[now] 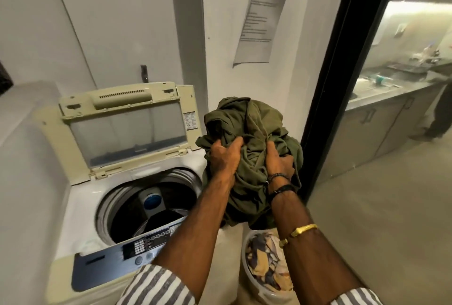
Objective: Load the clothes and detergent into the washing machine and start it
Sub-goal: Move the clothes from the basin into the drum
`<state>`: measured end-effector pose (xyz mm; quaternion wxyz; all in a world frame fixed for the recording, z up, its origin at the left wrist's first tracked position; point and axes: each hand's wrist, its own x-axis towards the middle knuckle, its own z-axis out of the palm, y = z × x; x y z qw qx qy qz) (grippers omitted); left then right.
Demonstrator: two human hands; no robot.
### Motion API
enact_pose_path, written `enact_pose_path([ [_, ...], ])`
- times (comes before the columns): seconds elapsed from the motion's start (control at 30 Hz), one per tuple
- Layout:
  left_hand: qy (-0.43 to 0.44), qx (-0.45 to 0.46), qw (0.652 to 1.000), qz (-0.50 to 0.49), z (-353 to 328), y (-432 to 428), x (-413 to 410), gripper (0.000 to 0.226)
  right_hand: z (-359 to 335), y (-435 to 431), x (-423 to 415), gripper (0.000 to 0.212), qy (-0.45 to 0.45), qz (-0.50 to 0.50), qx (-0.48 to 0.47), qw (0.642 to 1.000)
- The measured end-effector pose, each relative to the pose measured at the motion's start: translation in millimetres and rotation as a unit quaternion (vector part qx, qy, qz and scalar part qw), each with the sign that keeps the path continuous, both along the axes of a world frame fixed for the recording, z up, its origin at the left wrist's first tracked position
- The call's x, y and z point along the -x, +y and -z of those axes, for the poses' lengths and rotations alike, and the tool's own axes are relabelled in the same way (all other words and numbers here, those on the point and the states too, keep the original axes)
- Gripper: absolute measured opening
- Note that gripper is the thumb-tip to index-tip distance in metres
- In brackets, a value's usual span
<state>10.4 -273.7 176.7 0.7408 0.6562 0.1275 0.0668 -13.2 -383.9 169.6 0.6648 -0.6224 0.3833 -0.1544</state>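
Room is tight on the left. The washing machine (80, 207) stands at eight o'clock from my hands, its lid (127, 133) tipped up and back toward the wall (220, 35). The drum (146, 209) lies open below the lid, with the control panel (110, 260) along the near edge. A black door frame (332, 84) rises at two o'clock, and bare floor (379, 207) spreads beyond it at three o'clock.

My left hand (223, 155) and right hand (278, 160) are side by side, and the fingers (236, 144) of both are curled tight into a bundle of olive clothes (247, 118). The bundle bulges up to twelve o'clock of my knuckles and hangs down between my wrists. It is in the air just right of the machine's right edge, not over the drum. A tub (266, 295) of patterned laundry sits on the floor at six o'clock, under my right forearm.
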Motion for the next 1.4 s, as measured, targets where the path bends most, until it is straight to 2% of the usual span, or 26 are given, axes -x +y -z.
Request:
enact_pose_path([
  [0.13,-0.010,-0.002,1.000,-0.024,-3.4,48.6,-7.4,0.059,-7.1,47.1,-9.7,0.085,-0.020,-0.030,-0.005,0.999],
  [0.33,-0.021,-0.008,0.995,-0.092,-3.0,126.4,-7.7,0.039,-4.0,122.4,-24.6,0.086,-0.032,-0.092,-0.020,0.995],
  [0.67,-0.008,-0.004,0.982,-0.191,19.4,211.4,-13.1,0.069,7.9,206.6,-47.3,0.086,-0.015,-0.190,-0.012,0.982],
  [1.07,-0.003,-0.038,0.958,-0.285,35.8,261.6,-22.0,0.069,18.0,258.1,-73.3,0.085,0.009,-0.291,-0.006,0.957],
  [1.27,0.017,-0.075,0.948,-0.309,8.5,256.0,6.1,0.044,31.6,266.8,-76.7,0.081,0.015,-0.352,-0.026,0.936],
  [1.4,0.005,-0.095,0.943,-0.318,5.4,258.5,9.6,0.036,40.9,271.6,-77.4,0.076,0.033,-0.394,-0.043,0.918],
])
